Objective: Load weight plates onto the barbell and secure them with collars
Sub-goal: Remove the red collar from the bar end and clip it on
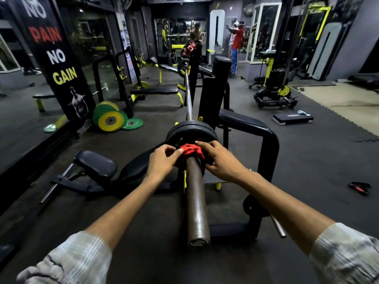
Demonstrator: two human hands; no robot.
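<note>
The barbell [196, 201] runs straight away from me on a black rack, its brown sleeve end nearest. Two black weight plates [190, 130] sit on the near sleeve. A red collar [190, 151] is around the sleeve right against the plates. My left hand [163, 161] grips the collar's left side and my right hand [218, 158] holds its right side, fingers over the top. At the far end of the bar a red collar [189, 48] and a dark plate [182, 67] are visible.
The black bench-press frame [264, 138] stands to the right, a padded seat [96, 163] to the left. Green and yellow plates [110, 118] lean by a mirror wall. A step platform [293, 118] and a red-black item [360, 187] lie on the floor. People [238, 41] stand far off.
</note>
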